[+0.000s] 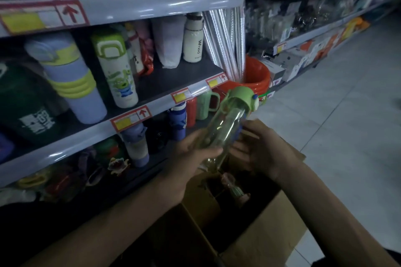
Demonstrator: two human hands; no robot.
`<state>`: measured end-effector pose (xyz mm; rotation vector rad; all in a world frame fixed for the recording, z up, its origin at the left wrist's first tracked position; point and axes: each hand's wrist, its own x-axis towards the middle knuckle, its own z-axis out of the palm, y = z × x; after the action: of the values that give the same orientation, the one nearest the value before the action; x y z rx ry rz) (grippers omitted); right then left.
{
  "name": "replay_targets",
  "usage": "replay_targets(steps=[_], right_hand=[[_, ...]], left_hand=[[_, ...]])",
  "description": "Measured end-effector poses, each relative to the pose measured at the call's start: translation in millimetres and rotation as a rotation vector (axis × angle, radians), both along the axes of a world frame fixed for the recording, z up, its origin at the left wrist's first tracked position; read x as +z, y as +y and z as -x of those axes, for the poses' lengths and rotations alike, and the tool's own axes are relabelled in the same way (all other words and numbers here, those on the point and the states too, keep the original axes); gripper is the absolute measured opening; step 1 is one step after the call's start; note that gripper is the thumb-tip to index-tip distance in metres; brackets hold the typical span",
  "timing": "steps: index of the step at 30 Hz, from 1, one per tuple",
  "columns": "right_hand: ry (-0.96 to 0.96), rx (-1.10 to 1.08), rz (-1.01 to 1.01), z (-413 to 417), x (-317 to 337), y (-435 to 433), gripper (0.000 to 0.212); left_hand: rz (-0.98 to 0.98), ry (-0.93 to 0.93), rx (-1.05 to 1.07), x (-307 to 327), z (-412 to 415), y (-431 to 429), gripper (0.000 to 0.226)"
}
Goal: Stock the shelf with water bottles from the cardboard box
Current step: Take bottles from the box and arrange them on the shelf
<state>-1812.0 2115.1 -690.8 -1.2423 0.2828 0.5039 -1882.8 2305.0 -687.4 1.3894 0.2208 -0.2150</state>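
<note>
A: Cardboard box sits open, low between both forearms. Where's the bottle?
B: Tilted above it, beside the shelf; left hand grips its base, right hand clasps its middle.

- Above the open cardboard box: water bottle, tilted, cap up and away, held in left hand and right hand.
- Inside the box: another bottle.
- Left of the box: shelf with standing bottles.
- Past the shelf end, behind the held cap: bucket holding upright rolls.
</note>
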Motion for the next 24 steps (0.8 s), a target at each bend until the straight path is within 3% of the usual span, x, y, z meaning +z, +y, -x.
replay_targets(steps=[2, 5, 7, 11, 15, 16, 18, 20, 22, 24], right_hand=[[-0.050, -0.003, 0.000, -2.5, 1.2, 5.5, 0.055], [-0.049, -0.046, 0.009, -5.8, -9.1, 13.0, 0.082], [-0.033, -0.086, -0.056, -7.2, -12.2, 15.6, 0.079], [-0.067, -0.060, -0.218, -11.7, -7.6, 20.8, 0.072], [-0.141, 0.042, -0.357, -11.8, -5.3, 28.1, 0.072], [-0.151, 0.064, -0.384, -12.5, -7.6, 29.0, 0.071], [-0.180, 0.099, -0.420, -11.7, -8.9, 30.4, 0.072], [-0.191, 0.125, -0.437, -10.1, -3.9, 29.8, 0.070], [-0.207, 0.168, -0.442, -9.7, 0.5, 27.0, 0.066], [-0.234, 0.191, -0.400, -9.8, 1.3, 25.2, 0.069]], left_hand=[[-0.139, -0.063, -0.009, -7.1, -1.1, 0.1, 0.045], [-0.342, -0.168, -0.045, -22.6, -4.9, -0.1, 0.077], [-0.471, -0.262, -0.084, -28.1, -7.8, -0.4, 0.086], [-0.627, -0.457, -0.034, -10.4, -2.6, 3.4, 0.073], [-0.412, -0.187, -0.030, -7.2, -24.2, 11.4, 0.052], [-0.308, -0.134, -0.109, -15.1, -26.5, 17.0, 0.047], [-0.078, 0.011, -0.173, -22.7, -34.4, 18.3, 0.047], [0.016, 0.100, -0.197, -16.6, -33.0, 16.6, 0.046], [0.027, 0.175, -0.212, -6.5, -19.9, 14.4, 0.049], [-0.060, 0.094, -0.178, -8.8, -9.0, 18.2, 0.058]])
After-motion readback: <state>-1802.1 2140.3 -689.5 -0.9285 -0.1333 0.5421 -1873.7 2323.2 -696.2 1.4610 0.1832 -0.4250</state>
